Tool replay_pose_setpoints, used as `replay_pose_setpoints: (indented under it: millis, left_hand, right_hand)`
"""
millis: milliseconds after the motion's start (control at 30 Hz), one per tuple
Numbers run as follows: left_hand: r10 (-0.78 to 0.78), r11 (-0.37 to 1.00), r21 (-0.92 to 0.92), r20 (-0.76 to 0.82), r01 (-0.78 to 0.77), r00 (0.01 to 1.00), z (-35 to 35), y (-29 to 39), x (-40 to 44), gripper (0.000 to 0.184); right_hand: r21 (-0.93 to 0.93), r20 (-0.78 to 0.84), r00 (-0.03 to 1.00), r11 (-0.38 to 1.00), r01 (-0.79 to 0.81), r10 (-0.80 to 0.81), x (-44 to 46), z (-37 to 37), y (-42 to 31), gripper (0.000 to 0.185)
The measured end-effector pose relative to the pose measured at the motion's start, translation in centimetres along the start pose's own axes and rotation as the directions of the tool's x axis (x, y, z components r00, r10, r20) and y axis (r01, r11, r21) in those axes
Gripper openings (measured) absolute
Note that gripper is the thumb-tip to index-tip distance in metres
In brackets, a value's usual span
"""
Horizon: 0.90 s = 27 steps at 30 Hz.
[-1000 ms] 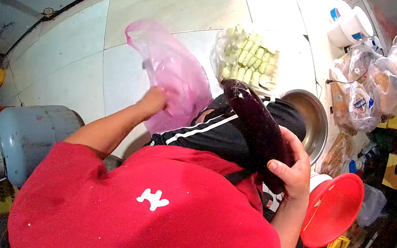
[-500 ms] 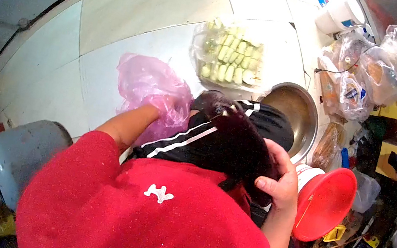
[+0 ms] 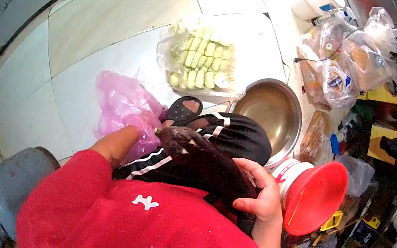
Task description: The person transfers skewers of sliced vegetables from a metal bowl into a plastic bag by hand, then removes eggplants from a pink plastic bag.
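A large dark purple eggplant (image 3: 207, 165) lies across my lap, its stem end toward the left. My right hand (image 3: 261, 191) grips its near end, thumb on one side and fingers on the other. My left hand (image 3: 142, 133) is inside or behind a pink plastic bag (image 3: 120, 102), and its fingers are hidden by the plastic. Beyond my knees, pale green peeled pieces (image 3: 201, 61) sit in rows in clear plastic on the floor. A metal basin (image 3: 270, 110) with some liquid stands by my right knee.
A red bowl (image 3: 317, 198) tops a white container at the right. Behind it are filled plastic bags (image 3: 343, 70), a white bucket (image 3: 318, 1) and cluttered shelving. A gas cylinder (image 3: 15, 184) stands at the lower left, and a sandal (image 3: 183, 112) shows on my foot.
My left hand has gone deeper into the pink bag, which is now bunched lower. The eggplant has tilted flatter, its stem end swinging left. The view has shifted, bringing my sandal into sight.
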<state>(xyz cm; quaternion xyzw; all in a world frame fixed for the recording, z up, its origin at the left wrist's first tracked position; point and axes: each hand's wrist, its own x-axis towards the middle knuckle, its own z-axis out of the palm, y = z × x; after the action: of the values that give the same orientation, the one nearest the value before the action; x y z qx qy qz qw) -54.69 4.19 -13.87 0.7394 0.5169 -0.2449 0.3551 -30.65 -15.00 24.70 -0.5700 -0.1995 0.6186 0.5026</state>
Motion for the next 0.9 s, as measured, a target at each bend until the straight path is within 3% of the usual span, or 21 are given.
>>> replay_pose_setpoints:
  millis: [233, 367, 433, 467, 567, 667, 800, 900]
  left_hand:
    - [0.092, 0.988, 0.124, 0.039, -0.096, 0.995, -2.6, -3.1, -1.1, 0.023]
    - [0.138, 0.948, 0.273, 0.115, -0.165, 0.984, -7.7, -5.4, -2.4, 0.024]
    - [0.146, 0.917, 0.351, 0.149, -0.191, 0.978, -10.1, -5.7, -3.2, 0.024]
    - [0.150, 0.897, 0.392, 0.160, -0.202, 0.976, -11.2, -5.9, -3.5, 0.025]
    - [0.162, 0.827, 0.514, 0.173, -0.229, 0.972, -14.7, -4.8, -3.1, 0.025]
    - [0.187, 0.733, 0.627, 0.188, -0.264, 0.964, -17.8, -3.3, -1.4, 0.026]
    - [0.247, 0.586, 0.741, 0.224, -0.329, 0.943, -17.4, -4.0, 0.0, 0.027]
    - [0.379, 0.525, 0.735, 0.249, -0.429, 0.891, -16.7, -7.6, 1.9, 0.027]
  right_hand:
    - [0.049, -0.026, 0.999, 0.998, -0.033, 0.035, -0.7, -0.1, 0.0, 0.075]
    - [-0.067, 0.020, 0.999, 0.997, 0.044, -0.042, -0.8, -0.5, 0.9, 0.075]
    - [0.084, 0.012, 1.000, 0.996, 0.009, -0.010, -1.0, 0.2, 0.8, 0.074]
    - [0.159, 0.029, 0.998, 0.986, 0.041, -0.047, -1.1, 0.4, 1.1, 0.073]
    - [0.034, 0.040, 0.996, 0.996, 0.080, -0.081, -1.6, 0.3, 0.9, 0.071]
    - [0.051, 0.053, 0.991, 0.992, 0.119, -0.121, -1.8, 0.0, 1.5, 0.070]
    - [0.111, 0.044, 0.991, 0.987, 0.118, -0.124, -2.1, 0.3, 1.8, 0.071]
    - [0.078, 0.052, 0.990, 0.989, 0.128, -0.133, -2.4, 0.2, 2.0, 0.070]
